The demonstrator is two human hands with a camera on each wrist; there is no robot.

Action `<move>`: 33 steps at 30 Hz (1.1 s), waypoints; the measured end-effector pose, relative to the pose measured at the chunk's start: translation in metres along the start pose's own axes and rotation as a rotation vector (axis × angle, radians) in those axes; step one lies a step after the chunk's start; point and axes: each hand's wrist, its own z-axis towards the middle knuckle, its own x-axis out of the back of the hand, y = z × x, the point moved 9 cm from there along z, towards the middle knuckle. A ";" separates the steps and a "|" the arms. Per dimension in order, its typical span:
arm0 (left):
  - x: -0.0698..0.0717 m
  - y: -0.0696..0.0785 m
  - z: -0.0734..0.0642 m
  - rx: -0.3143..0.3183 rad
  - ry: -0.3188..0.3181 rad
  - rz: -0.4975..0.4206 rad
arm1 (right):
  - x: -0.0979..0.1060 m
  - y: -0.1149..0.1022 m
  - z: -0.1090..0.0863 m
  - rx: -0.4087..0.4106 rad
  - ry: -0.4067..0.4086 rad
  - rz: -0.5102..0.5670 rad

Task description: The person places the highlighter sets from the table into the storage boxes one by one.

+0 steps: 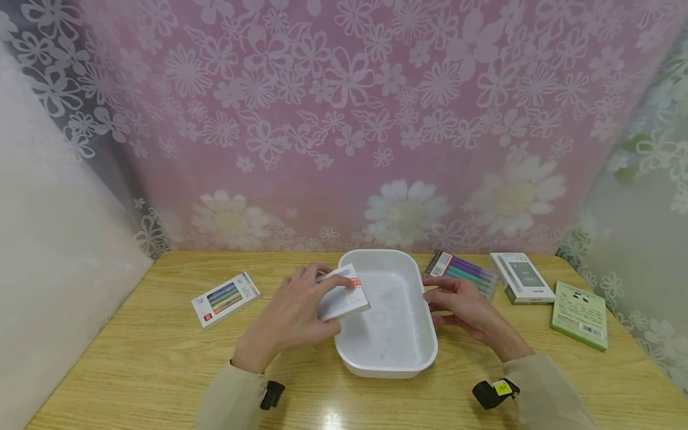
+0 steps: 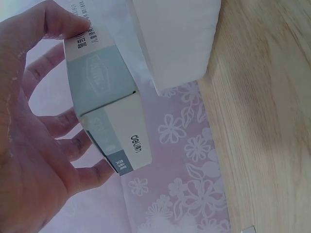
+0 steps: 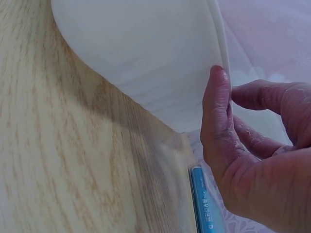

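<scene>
My left hand (image 1: 290,313) grips a small white and grey-blue carton (image 1: 342,301) marked "deli", tilted over the left rim of a white plastic basin (image 1: 387,371). In the left wrist view the thumb and fingers spread around the carton (image 2: 99,80), beside the basin's outer wall (image 2: 177,39). Across the basin, my right hand (image 1: 467,304) pinches the right rim. The right wrist view has the thumb on the basin's outside wall (image 3: 146,63) and fingers at the rim's other side. No loose items show inside the basin.
A flat pack of coloured pens (image 1: 226,298) lies on the wooden table (image 1: 145,358) at left. Behind the right hand are a clear pack of purple and green pens (image 1: 470,272), a white-and-grey box (image 1: 521,279) and a green box (image 1: 579,313). A floral curtain (image 1: 344,149) hangs behind.
</scene>
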 end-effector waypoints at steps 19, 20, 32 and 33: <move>-0.011 0.029 0.017 -0.075 -0.056 -0.034 | 0.000 -0.002 0.000 -0.006 -0.003 0.001; -0.011 0.031 0.017 -0.082 -0.058 -0.035 | 0.000 -0.002 0.000 -0.007 -0.004 0.002; -0.022 0.049 0.023 -0.121 -0.094 -0.021 | -0.001 0.000 -0.002 -0.027 -0.007 -0.003; -0.024 0.050 0.023 -0.122 -0.099 -0.019 | -0.001 0.000 -0.002 -0.029 -0.006 -0.004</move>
